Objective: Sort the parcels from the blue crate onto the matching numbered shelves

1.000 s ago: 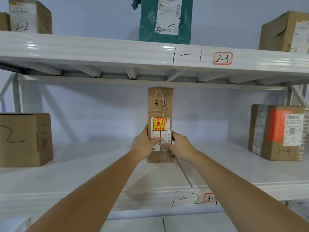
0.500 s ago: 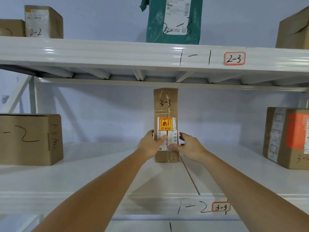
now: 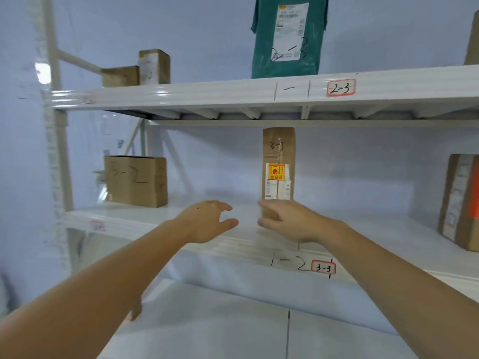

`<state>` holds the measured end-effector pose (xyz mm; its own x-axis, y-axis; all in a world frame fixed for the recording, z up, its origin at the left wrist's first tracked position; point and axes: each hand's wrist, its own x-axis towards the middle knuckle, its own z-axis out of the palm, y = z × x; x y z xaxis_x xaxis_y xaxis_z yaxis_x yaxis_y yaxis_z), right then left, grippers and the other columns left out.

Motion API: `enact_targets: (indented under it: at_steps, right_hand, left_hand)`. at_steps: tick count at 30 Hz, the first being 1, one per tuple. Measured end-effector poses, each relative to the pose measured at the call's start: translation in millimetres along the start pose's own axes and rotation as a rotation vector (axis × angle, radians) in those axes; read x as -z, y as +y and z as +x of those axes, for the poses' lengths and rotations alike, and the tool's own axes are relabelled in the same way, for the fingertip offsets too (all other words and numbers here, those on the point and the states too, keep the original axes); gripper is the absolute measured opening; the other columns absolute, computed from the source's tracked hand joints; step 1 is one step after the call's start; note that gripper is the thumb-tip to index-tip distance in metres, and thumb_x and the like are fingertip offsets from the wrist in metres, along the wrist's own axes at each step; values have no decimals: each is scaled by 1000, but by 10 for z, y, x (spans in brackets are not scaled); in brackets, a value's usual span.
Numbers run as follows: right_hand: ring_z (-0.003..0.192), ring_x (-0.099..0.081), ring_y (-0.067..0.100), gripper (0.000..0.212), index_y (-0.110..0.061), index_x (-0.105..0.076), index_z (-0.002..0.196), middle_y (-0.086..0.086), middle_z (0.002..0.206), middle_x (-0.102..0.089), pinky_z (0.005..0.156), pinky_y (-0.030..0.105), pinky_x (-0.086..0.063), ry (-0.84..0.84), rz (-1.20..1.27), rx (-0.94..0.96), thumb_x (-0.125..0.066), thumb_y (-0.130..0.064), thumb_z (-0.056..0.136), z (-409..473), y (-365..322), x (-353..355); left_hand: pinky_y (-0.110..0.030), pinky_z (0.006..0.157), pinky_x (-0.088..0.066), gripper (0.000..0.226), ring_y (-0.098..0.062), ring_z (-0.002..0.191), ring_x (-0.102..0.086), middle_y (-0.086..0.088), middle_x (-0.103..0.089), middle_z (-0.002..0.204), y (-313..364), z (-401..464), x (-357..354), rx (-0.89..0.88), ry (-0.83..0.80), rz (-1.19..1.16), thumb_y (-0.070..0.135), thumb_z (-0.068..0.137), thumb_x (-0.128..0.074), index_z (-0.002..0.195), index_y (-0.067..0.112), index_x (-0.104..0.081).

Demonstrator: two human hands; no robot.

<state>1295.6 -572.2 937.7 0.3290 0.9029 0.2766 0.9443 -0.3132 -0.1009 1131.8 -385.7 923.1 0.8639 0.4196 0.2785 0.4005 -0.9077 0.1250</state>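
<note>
At frame centre the tall parcel, handwritten "3-3", apparently stood free above the "3-3" tag; left hand and right hand were spread, gripping nothing.

You stand in a parcel storeroom or sorting depot. White metal racking carries slot labels such as "2-3" and "3-3", and cardboard boxes and a green mailer bag bear shipping labels and matching handwritten numbers against a bare pale wall.
</note>
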Motion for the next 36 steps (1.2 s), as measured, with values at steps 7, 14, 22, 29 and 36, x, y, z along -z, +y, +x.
enact_targets:
  at_steps: [7,14,22,29,36]
  right_hand:
    - [154,-25,13,65,-24,-27,162,-6,169,-26,122,28,-18,-137,25,340,-42,-53,106,-131,-1162,-494]
    - [147,-39,16,66,-30,-26,162,-8,167,-29,120,35,-30,-238,119,599,-44,-57,104,-371,-2631,-873]
    - [149,-36,19,60,-25,-30,161,-3,165,-34,119,33,-30,-306,186,858,-46,-47,107,-1230,-4484,-1060]
    - [150,-34,21,63,-25,-32,160,1,166,-35,121,39,-31,-379,250,1004,-48,-51,104,-2331,-6017,-1307]
    - [151,-33,17,62,-26,-28,161,-4,166,-34,122,36,-26,-391,233,1162,-45,-49,106,-2985,-7223,-1483]
  left_hand:
    - [-40,121,-32,65,-21,147,-41,6,-43,161,-302,-1509,116,240,-28,71,63,101,-44,156,28,-42]
    - [-39,119,-29,66,-20,148,-38,5,-38,164,-747,-3307,506,542,-61,220,63,103,-40,159,27,-37]
    - [-48,110,-45,57,-24,139,-50,4,-49,154,-842,-5713,963,845,-51,229,61,100,-46,150,35,-46]
    - [-41,116,-38,65,-21,145,-43,4,-42,161,-621,-7789,1276,1072,-73,276,61,102,-44,157,27,-38]
    - [-41,117,-36,66,-21,146,-42,1,-42,161,-807,-9096,1356,1212,-83,254,60,103,-45,157,24,-38]
